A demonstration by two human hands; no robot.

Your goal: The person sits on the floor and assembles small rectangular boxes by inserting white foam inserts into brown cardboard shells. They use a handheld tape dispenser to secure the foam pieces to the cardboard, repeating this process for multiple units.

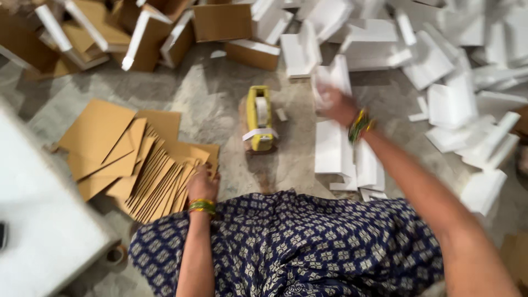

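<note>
My left hand [202,184] rests on a fanned stack of flat brown cardboard sheets [140,165] on the floor at my left, fingers down on the top sheets. My right hand [335,104] reaches forward, blurred, and grips a folded white box piece [331,80] held up off the floor. Both wrists carry coloured bangles. A yellow tape dispenser [259,117] stands on the floor between my hands. More white box pieces [334,148] lie just below my right wrist. My lap in dark blue patterned cloth [308,247] fills the lower middle.
Heaps of white box pieces [451,60] cover the floor at the back right. Brown and white folded boxes [143,33] pile up at the back left. A white slab [38,220] stands at the left, with a tape roll [114,254] beside it.
</note>
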